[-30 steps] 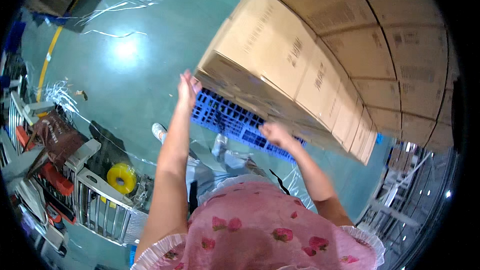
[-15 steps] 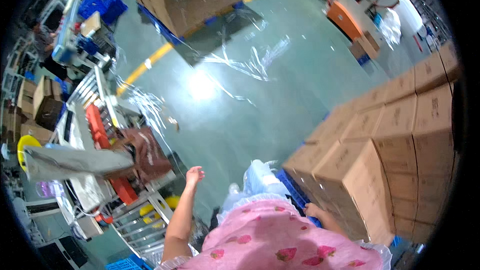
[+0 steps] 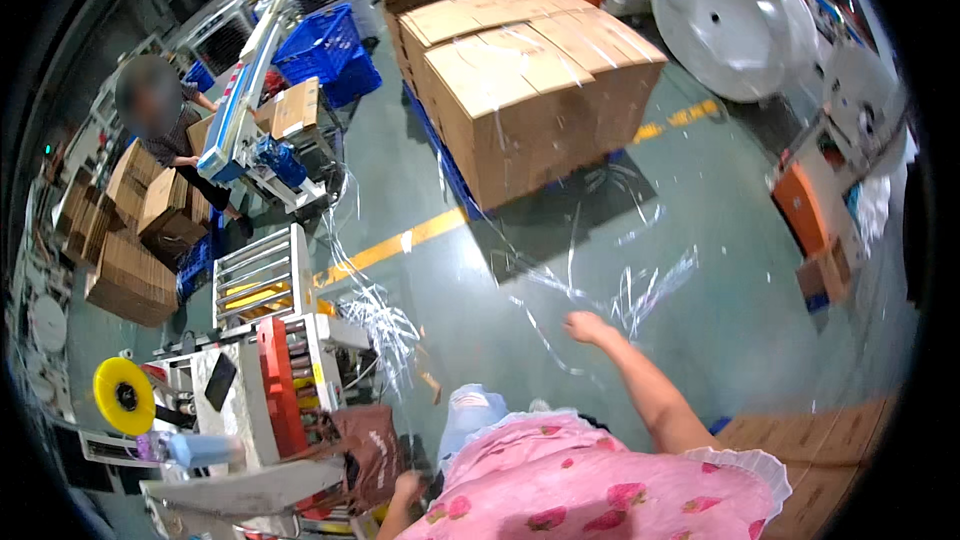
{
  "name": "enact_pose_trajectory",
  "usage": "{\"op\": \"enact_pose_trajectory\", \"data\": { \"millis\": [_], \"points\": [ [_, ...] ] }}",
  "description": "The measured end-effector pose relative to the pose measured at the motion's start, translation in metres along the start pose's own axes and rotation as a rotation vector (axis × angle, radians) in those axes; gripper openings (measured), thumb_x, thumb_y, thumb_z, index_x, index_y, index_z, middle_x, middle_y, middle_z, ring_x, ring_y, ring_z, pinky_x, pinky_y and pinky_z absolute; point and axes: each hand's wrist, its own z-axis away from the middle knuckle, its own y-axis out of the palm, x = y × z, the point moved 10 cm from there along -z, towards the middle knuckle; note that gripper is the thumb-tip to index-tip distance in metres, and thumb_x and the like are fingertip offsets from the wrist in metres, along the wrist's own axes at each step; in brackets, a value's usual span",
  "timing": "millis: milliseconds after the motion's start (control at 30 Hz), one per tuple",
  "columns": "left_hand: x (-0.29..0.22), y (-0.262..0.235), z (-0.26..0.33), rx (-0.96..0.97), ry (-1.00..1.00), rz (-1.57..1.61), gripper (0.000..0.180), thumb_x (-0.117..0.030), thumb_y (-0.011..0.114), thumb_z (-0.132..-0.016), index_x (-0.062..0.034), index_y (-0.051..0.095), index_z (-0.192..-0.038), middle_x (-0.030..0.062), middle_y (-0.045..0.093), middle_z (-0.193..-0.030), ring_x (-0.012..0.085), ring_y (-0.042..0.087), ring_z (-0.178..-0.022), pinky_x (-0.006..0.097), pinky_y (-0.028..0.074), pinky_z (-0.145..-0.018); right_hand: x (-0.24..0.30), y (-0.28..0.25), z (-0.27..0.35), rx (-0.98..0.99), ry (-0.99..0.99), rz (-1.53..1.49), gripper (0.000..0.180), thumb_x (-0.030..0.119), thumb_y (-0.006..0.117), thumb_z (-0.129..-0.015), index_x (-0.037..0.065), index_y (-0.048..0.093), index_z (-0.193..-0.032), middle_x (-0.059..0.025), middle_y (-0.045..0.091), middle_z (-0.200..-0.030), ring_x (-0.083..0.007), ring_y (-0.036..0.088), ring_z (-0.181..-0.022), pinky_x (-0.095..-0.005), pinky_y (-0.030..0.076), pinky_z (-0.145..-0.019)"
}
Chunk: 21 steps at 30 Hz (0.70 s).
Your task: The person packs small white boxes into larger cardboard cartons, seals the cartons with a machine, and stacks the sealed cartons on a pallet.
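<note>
My right hand [image 3: 584, 328] is stretched forward over the green floor [image 3: 480, 360], its fingers curled in and nothing visible in them. Strands of clear plastic strapping [image 3: 640, 290] lie on the floor just beyond it. My left hand [image 3: 408, 487] hangs low at my side, beside a brown bag [image 3: 372, 455] on the packing machine [image 3: 240, 390]; its fingers are blurred. I cannot see whether it touches the bag. A pink apron with strawberries [image 3: 560, 480] covers my front.
Ahead stands a pallet stacked with brown cartons [image 3: 540, 130]. Roller conveyors [image 3: 260, 275] and a yellow reel [image 3: 124, 396] are at left, with another person [image 3: 165, 130] farther back. Loose strapping [image 3: 385, 330] lies by the conveyor. More cartons [image 3: 820, 450] stand at lower right.
My view has moved forward toward the pallet of cartons. My right hand has swung forward from beside the right-hand cartons, while my left hand has dropped back to my side.
</note>
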Motion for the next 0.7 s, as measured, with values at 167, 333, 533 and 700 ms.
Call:
{"op": "enact_pose_trajectory", "data": {
  "millis": [167, 333, 533, 700],
  "points": [
    [0.066, -0.005, -0.014, 0.389, -0.418, 0.234, 0.014, -0.016, 0.048, -0.071, -0.0045, 0.056, -0.076, 0.0157, 0.056, -0.070, 0.0298, 0.054, -0.061, 0.042, 0.043, -0.055, 0.159, -0.107, -0.190, -0.117, -0.393, -0.031, 0.026, 0.025, 0.042, -0.077, 0.001, 0.053, -0.076, -0.0205, 0.056, -0.077, -0.0365, 0.054, -0.075, -0.0429, 0.042, -0.068],
    [0.103, -0.102, -0.147, 0.279, -0.391, 0.256, 0.015, -0.016, 0.048, -0.070, -0.0041, 0.056, -0.068, 0.0172, 0.056, -0.069, 0.0307, 0.054, -0.059, 0.041, 0.043, -0.055, 0.199, -0.124, -0.282, 0.076, -0.485, 0.096, 0.027, 0.025, 0.044, -0.079, 0.000, 0.053, -0.075, -0.0204, 0.055, -0.075, -0.0360, 0.053, -0.075, -0.0429, 0.042, -0.067],
    [0.157, -0.406, -0.397, -0.389, -0.248, 0.197, 0.037, -0.033, 0.038, -0.083, -0.0004, 0.055, -0.082, 0.0153, 0.057, -0.070, 0.0294, 0.056, -0.065, 0.038, 0.043, -0.058, 0.148, -0.252, -0.370, 0.022, -0.228, 0.033, 0.032, 0.030, 0.044, -0.079, 0.001, 0.054, -0.072, -0.0187, 0.056, -0.075, -0.0351, 0.054, -0.074, -0.0418, 0.042, -0.065],
    [0.138, -0.644, -0.558, -0.547, -0.167, 0.874, 0.025, -0.018, 0.040, -0.085, -0.0026, 0.053, -0.101, 0.0060, 0.056, -0.071, 0.0130, 0.054, -0.061, 0.024, 0.043, -0.053, 0.110, -0.361, -0.482, -0.208, -0.194, 0.055, 0.030, 0.025, 0.048, -0.078, -0.002, 0.050, -0.066, -0.0208, 0.052, -0.069, -0.0366, 0.051, -0.070, -0.0419, 0.041, -0.065]
  ]
}}
